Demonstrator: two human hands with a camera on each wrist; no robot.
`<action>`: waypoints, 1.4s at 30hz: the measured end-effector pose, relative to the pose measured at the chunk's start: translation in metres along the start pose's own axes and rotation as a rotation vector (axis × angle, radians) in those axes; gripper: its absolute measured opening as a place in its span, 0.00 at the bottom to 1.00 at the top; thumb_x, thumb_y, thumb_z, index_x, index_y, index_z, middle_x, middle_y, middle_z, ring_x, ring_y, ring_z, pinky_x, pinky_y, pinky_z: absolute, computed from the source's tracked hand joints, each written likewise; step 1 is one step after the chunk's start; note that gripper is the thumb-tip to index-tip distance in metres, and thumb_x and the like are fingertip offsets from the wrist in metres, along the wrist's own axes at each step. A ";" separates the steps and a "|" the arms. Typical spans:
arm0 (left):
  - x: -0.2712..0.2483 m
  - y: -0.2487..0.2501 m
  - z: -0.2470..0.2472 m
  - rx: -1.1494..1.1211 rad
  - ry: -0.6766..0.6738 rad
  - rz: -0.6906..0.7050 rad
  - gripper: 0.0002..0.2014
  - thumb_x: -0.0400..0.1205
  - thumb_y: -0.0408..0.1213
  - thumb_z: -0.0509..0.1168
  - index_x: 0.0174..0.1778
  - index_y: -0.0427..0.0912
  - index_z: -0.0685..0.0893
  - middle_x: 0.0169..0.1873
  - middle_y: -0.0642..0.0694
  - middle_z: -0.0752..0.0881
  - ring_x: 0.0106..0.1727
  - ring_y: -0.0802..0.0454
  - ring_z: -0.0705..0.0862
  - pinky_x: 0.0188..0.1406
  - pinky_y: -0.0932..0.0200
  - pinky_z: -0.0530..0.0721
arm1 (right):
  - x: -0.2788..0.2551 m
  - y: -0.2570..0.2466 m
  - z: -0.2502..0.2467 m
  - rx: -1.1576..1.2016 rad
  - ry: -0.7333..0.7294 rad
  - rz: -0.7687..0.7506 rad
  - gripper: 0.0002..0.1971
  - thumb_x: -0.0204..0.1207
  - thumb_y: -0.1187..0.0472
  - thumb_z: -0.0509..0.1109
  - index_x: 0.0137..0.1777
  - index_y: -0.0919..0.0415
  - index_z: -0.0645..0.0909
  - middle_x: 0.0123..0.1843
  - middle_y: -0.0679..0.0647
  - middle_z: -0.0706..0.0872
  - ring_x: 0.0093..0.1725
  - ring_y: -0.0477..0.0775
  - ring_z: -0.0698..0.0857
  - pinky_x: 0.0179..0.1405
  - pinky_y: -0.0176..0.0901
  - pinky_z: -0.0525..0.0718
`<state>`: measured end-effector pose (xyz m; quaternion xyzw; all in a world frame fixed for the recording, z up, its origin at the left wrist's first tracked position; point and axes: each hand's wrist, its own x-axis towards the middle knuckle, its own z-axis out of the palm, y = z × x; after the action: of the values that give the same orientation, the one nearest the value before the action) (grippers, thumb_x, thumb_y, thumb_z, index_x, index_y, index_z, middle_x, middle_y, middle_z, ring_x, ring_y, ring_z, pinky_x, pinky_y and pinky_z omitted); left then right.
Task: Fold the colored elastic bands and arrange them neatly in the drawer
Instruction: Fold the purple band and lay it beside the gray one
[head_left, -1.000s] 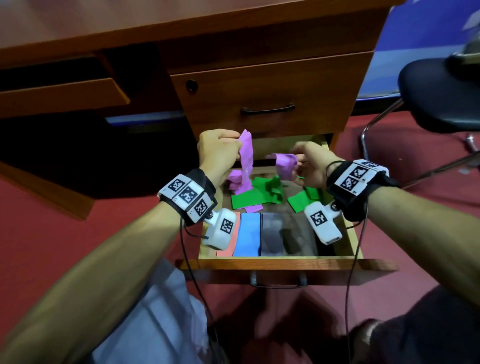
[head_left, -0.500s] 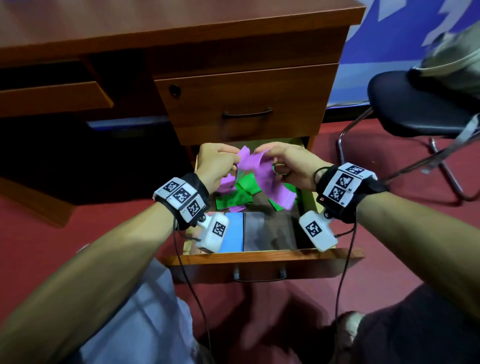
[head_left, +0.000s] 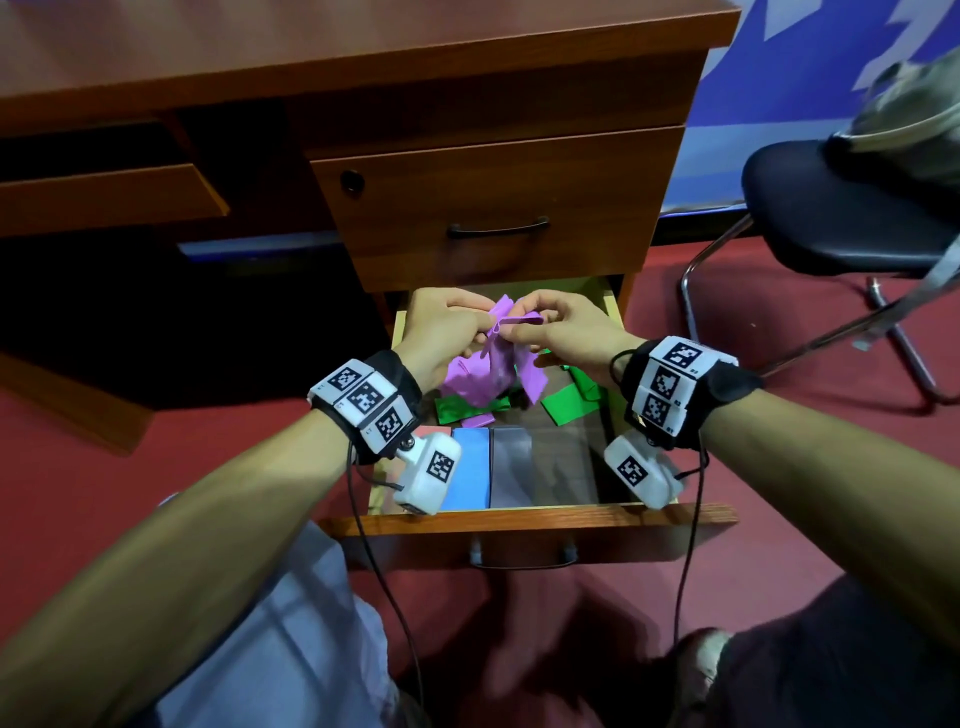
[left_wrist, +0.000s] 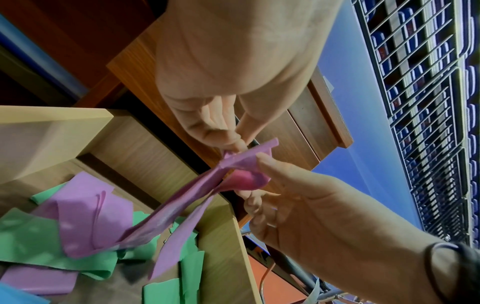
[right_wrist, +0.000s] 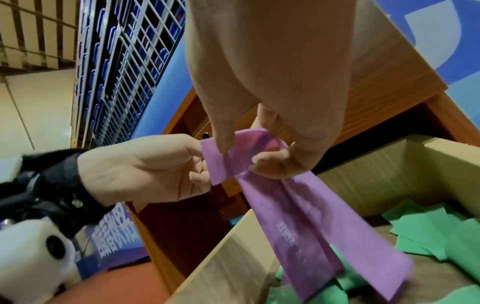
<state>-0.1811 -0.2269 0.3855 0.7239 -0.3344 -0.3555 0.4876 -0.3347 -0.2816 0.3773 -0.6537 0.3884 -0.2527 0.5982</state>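
Observation:
Both hands hold one purple elastic band (head_left: 501, 358) above the back of the open wooden drawer (head_left: 519, 514). My left hand (head_left: 452, 322) pinches one end of it, and my right hand (head_left: 545, 325) pinches the looped top close beside it. The rest of the band (right_wrist: 298, 216) hangs down toward the drawer floor. Beneath it lie loose green bands (head_left: 569, 402) and another crumpled purple band (left_wrist: 85, 216). At the drawer's front, a folded blue band (head_left: 470, 467) and a grey one (head_left: 511, 465) lie side by side. A reddish one left of them is mostly hidden by my wrist camera.
A closed upper drawer (head_left: 498, 208) with a dark handle sits directly above the open one. A black chair (head_left: 841, 218) with a bag on it stands to the right on the red carpet. My knees are just below the drawer front.
My hands have come together: the right hand brought its part of the purple band up to the left hand's end, so the band now hangs doubled from both.

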 end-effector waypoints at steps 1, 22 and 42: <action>0.000 0.000 0.000 -0.004 0.003 -0.001 0.07 0.75 0.19 0.73 0.43 0.34 0.91 0.26 0.41 0.86 0.18 0.59 0.78 0.16 0.67 0.73 | 0.001 0.001 0.000 -0.028 0.034 -0.027 0.07 0.75 0.66 0.79 0.44 0.62 0.83 0.36 0.51 0.85 0.29 0.39 0.82 0.31 0.30 0.78; -0.007 0.011 -0.003 -0.447 -0.141 -0.280 0.03 0.81 0.19 0.64 0.48 0.26 0.81 0.42 0.30 0.88 0.31 0.48 0.93 0.28 0.66 0.87 | 0.005 -0.001 -0.007 -0.060 0.151 -0.066 0.10 0.85 0.61 0.68 0.40 0.59 0.79 0.27 0.49 0.80 0.19 0.43 0.77 0.21 0.39 0.78; -0.004 0.004 -0.001 -0.179 -0.155 -0.281 0.13 0.75 0.24 0.77 0.55 0.36 0.92 0.42 0.40 0.86 0.21 0.60 0.69 0.13 0.68 0.65 | 0.009 0.011 -0.010 -0.117 0.087 -0.022 0.12 0.86 0.60 0.67 0.39 0.57 0.78 0.28 0.47 0.77 0.20 0.37 0.75 0.21 0.34 0.75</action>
<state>-0.1833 -0.2242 0.3899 0.6876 -0.2335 -0.5032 0.4684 -0.3399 -0.2945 0.3665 -0.6801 0.4212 -0.2644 0.5386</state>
